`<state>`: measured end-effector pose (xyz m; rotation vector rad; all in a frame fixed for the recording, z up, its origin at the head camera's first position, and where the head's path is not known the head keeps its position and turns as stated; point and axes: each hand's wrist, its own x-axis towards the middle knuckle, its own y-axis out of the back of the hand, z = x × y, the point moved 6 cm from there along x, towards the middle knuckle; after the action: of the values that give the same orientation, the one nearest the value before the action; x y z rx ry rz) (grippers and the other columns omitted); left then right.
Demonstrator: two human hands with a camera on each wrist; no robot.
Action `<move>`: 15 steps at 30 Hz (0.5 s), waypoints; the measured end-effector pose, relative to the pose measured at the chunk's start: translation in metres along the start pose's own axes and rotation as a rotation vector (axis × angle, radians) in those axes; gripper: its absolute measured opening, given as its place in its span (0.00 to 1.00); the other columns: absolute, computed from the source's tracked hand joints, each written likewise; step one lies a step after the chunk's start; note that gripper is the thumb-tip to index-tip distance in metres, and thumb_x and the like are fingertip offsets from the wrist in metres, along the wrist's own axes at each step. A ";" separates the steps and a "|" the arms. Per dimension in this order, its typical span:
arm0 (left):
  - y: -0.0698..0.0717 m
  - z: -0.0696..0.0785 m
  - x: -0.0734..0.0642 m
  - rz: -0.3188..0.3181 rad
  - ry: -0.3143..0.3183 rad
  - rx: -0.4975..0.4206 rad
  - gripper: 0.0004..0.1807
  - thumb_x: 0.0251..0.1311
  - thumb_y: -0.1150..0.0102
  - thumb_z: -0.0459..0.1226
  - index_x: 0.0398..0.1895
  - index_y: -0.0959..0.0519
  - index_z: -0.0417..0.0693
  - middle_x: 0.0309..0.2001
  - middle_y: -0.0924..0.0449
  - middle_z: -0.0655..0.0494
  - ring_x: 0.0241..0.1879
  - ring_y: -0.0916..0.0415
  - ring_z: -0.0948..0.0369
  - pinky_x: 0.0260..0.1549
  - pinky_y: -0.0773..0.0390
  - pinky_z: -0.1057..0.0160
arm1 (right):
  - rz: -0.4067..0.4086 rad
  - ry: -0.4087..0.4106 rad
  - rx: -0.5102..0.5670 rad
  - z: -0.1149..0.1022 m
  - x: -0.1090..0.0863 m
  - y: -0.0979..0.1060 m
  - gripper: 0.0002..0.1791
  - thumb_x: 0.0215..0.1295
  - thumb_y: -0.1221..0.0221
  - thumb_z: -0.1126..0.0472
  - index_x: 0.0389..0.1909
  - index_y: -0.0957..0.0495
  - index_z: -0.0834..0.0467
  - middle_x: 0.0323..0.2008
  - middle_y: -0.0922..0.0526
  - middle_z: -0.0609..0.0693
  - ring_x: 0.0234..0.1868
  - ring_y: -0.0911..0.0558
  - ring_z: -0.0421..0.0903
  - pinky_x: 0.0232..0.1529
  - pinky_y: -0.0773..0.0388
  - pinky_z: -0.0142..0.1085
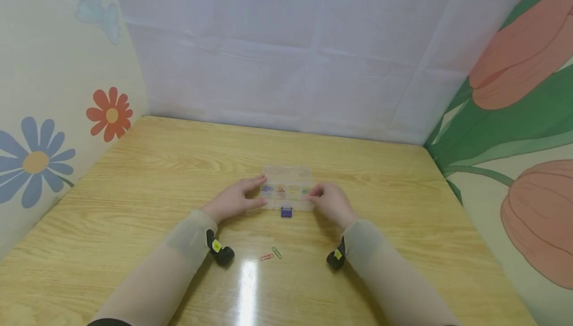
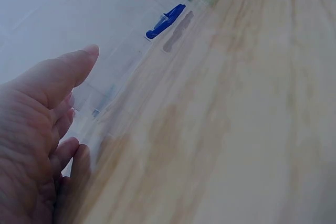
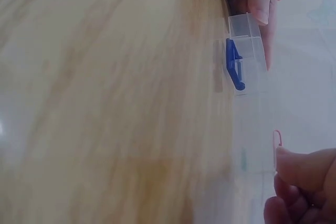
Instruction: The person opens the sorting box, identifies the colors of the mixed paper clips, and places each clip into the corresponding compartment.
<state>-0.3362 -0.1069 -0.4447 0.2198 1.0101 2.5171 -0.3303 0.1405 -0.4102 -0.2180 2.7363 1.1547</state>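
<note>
A clear plastic compartment box [image 1: 295,205] sits on the table with its lid [image 1: 287,172] raised at the back. Its blue latch [image 1: 286,212] hangs at the front. Blue, red, yellow and green paper clips show in separate compartments of the back row. My left hand [image 1: 237,197] rests at the box's left end, thumb and fingers spread around the corner. Between thumb and fingertip, my right hand [image 1: 332,201] pinches a red paper clip [image 3: 276,139] over the right end of the box.
Nearer me on the wooden table [image 1: 380,176] lie a loose red paper clip [image 1: 266,257] and a green paper clip [image 1: 277,253]. A white cloth [image 1: 286,57] hangs behind the table, with flower-patterned panels on both sides.
</note>
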 end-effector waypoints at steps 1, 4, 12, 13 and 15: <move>0.000 0.000 0.000 0.000 0.000 -0.001 0.44 0.57 0.41 0.61 0.74 0.43 0.60 0.75 0.50 0.58 0.72 0.52 0.47 0.69 0.52 0.42 | -0.001 -0.003 0.001 0.000 0.000 0.000 0.02 0.63 0.37 0.58 0.33 0.20 0.52 0.35 0.20 0.47 0.38 0.23 0.46 0.41 0.25 0.40; 0.000 -0.001 0.000 0.000 0.001 -0.008 0.44 0.57 0.41 0.61 0.74 0.43 0.60 0.75 0.50 0.58 0.73 0.52 0.48 0.69 0.52 0.42 | -0.003 -0.012 0.004 0.001 0.000 0.000 0.02 0.62 0.37 0.58 0.32 0.20 0.52 0.36 0.20 0.47 0.39 0.23 0.46 0.41 0.25 0.40; -0.001 0.000 0.000 0.002 -0.006 -0.003 0.43 0.57 0.41 0.60 0.74 0.43 0.60 0.75 0.50 0.57 0.73 0.52 0.48 0.69 0.52 0.43 | 0.003 0.035 -0.019 0.000 0.000 0.000 0.05 0.61 0.35 0.56 0.32 0.19 0.52 0.36 0.20 0.47 0.38 0.24 0.47 0.39 0.26 0.40; -0.001 0.000 0.000 0.002 -0.006 0.000 0.43 0.58 0.41 0.60 0.74 0.43 0.60 0.75 0.50 0.57 0.73 0.52 0.48 0.69 0.52 0.43 | 0.003 0.041 -0.019 0.000 -0.001 0.000 0.05 0.61 0.35 0.56 0.32 0.19 0.52 0.36 0.20 0.47 0.38 0.24 0.46 0.39 0.26 0.40; -0.001 0.000 0.000 0.003 -0.003 0.002 0.43 0.58 0.41 0.60 0.74 0.43 0.60 0.75 0.50 0.57 0.72 0.52 0.48 0.69 0.52 0.43 | 0.003 0.047 -0.019 0.000 -0.001 0.000 0.06 0.61 0.34 0.55 0.32 0.20 0.52 0.35 0.21 0.47 0.37 0.24 0.46 0.38 0.26 0.40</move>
<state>-0.3359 -0.1062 -0.4448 0.2259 1.0122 2.5177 -0.3292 0.1405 -0.4102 -0.2470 2.7675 1.1918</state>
